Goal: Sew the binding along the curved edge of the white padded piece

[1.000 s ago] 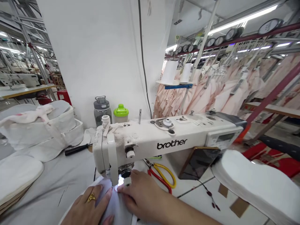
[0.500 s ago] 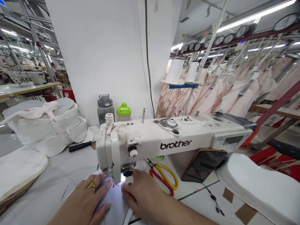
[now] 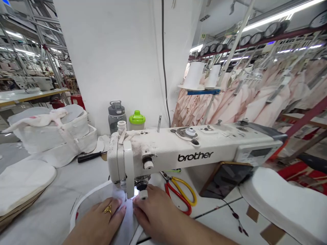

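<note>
White wall [image 3: 120, 58] beyond a pale table [image 3: 97, 170], with hanging pink garments [image 3: 230, 102] to the right and thread cones [image 3: 194, 75] in front of them; across the table, a white brother sewing machine [image 3: 163, 149], lamp lit at the needle; beneath the needle, pale, thin cloth [image 3: 88, 200] with a white band along its curved edge; on top of it, left hand [image 3: 100, 221], gold ring on one finger, fingers lowered on the cloth and thumb apart, not clamped on anything visible; just right of the needle, right hand [image 3: 155, 211], thumb and forefinger close together at the cloth; impossible to tell whether pinched on it or only pressed down; by appearance, partway through a seam, with cloth at the needle and not yet free of the machine; stitched and unstitched lengths impossible to tell apart; rounded end away from the wearer, long axis seemingly from the needle area toward the wearer, with a slight slant left; near end out of view; beside the right hand, scissors [image 3: 168, 177] with red and yellow handles; farther left, a stack of white pieces [image 3: 28, 180].
</note>
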A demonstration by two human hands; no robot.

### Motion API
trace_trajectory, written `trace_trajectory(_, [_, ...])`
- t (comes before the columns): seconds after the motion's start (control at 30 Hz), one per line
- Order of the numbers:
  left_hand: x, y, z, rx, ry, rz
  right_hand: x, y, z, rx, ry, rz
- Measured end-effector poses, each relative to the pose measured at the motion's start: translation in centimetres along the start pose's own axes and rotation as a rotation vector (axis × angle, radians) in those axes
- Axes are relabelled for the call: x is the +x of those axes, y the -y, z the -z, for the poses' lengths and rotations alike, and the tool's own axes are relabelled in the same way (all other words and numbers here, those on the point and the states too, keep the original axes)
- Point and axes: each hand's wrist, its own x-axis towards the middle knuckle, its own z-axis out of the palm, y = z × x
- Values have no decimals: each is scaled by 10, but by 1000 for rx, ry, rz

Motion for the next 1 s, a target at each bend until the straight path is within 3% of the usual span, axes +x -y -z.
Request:
trace_trajectory(0.07, [1, -2, 2, 61, 56, 1, 0, 1, -3, 0, -1, -14])
trace_trajectory(0.33, [4, 7, 11, 133, -29, -55, 0, -3, 2, 44, 52, -9])
trace_trajectory(0.43, [2, 12, 2, 96, -96, -94, 0, -9, 6, 78, 70, -32])
trace_trajectory(0.57, [-2, 16, -16, -24, -140, -35, 1, -11, 11, 62, 100, -23])
trace_trajectory(0.67, [-1, 13, -12, -76, -28, -5, 1, -7, 12, 37, 112, -7])
trace_trajectory(0.87, [5, 5, 29, -114, 225, 127, 0, -3, 10, 41, 132, -9])
trace_trajectory(1.0, [7, 12, 35, -155, 214, 69, -1, -6, 10, 69, 114, 10])
